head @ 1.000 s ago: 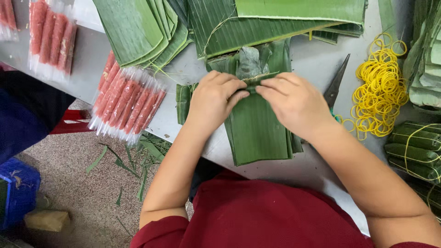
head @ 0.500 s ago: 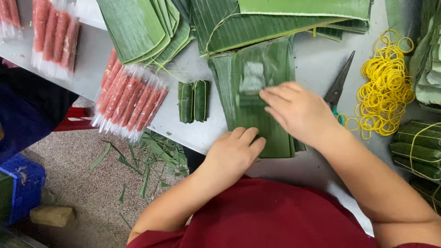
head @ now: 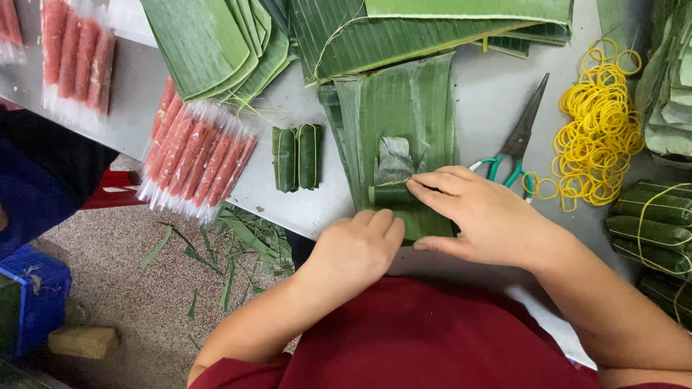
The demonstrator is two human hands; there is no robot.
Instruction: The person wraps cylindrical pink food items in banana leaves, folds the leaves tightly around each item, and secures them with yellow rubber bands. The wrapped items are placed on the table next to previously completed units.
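A stack of cut banana leaf strips [head: 404, 108] lies on the grey table [head: 490, 101] in front of me. On it sits a small leaf-wrapped roll [head: 391, 193] under a crumpled grey-green leaf piece [head: 394, 160]. My right hand [head: 483, 216] rests on the strip with its fingertips touching the roll. My left hand [head: 357, 248] lies flat on the near end of the strip at the table's edge, fingers together. Two finished green rolls [head: 297, 157] bound with bands stand side by side to the left.
Plastic-wrapped pink sausages [head: 194, 162] lie at the left edge, more sausages [head: 72, 57] beyond. Green-handled scissors [head: 515, 148] and a heap of yellow rubber bands [head: 595, 137] lie right. Bundled rolls [head: 652, 223] are stacked far right. Large banana leaves [head: 216, 43] cover the back. Leaf scraps [head: 238, 245] litter the floor.
Both hands first pressed on the leaf together. My left hand then dropped off the table and has come back up onto the strip's near end. The roll now shows under my right fingertips.
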